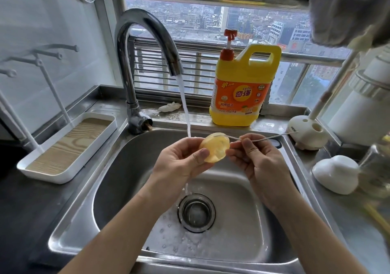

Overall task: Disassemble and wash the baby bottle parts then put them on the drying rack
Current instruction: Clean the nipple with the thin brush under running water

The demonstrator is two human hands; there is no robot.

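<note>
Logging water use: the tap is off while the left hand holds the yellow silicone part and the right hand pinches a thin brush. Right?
No: the head view shows the tap running, its stream falling into the sink. The rest stands: the left hand holds the yellow silicone part and the right hand pinches the thin brush.

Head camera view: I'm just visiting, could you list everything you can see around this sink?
sink: one, steel, centre
drain strainer: one, steel, sink bottom
faucet: one, chrome, behind sink, water running
detergent jug: one, yellow with red pump, ledge behind sink
white wad: one, ledge beside faucet
drying rack: one, white tray with pegs, left counter
brush stand: one, cream, right of sink
dome-shaped piece: one, white, right counter
bottle part: one, translucent yellow, over sink
thin rod: one, whitish, reaching the bottle part
left hand: holds bottle part
right hand: pinches thin rod
</note>
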